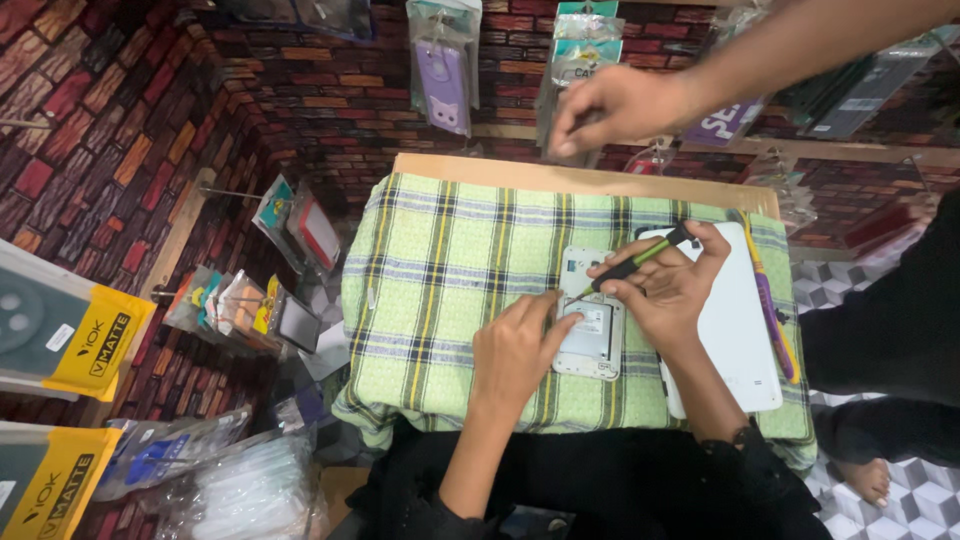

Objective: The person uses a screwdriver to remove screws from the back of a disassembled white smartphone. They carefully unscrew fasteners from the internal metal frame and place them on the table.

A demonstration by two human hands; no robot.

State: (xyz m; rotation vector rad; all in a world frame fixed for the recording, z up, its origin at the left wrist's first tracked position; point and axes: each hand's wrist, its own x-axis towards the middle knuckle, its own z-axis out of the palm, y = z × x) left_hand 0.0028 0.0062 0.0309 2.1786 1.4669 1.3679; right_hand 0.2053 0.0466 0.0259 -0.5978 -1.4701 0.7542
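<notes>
Head view, looking down. We see a small desk (590, 172) covered by a green checked cloth (440, 270); the cloth probably keeps small parts from sliding or scratching. On it, near the middle, lies an opened phone (590, 315), back cover off, its white frame and inner plate exposed, long axis pointing away from us.

Our left hand (515, 350) rests on the phone's left edge, fingers pressed down against the frame. The grip is not closed around anything; it pins the phone flat, apparently so it cannot shift under the tool.

Our right hand (670, 285) has its grip pinched on a thin screwdriver (632, 265) with a green and black handle. The tool is tilted, handle up to the right, tip down at the upper left part of the phone. Whether the tip sits in a screw we cannot tell.

Just right of the phone, partly under the right hand, lies a white tablet-like slab (735, 330). Along its right edge lies a purple and yellow tool (770, 310).

Above, another person's hand (620, 105) reaches in over the far edge of the desk, fingers pinched; what it holds is unclear. Packaged phone cases (443, 70) hang on the brick-pattern wall (110, 120).
</notes>
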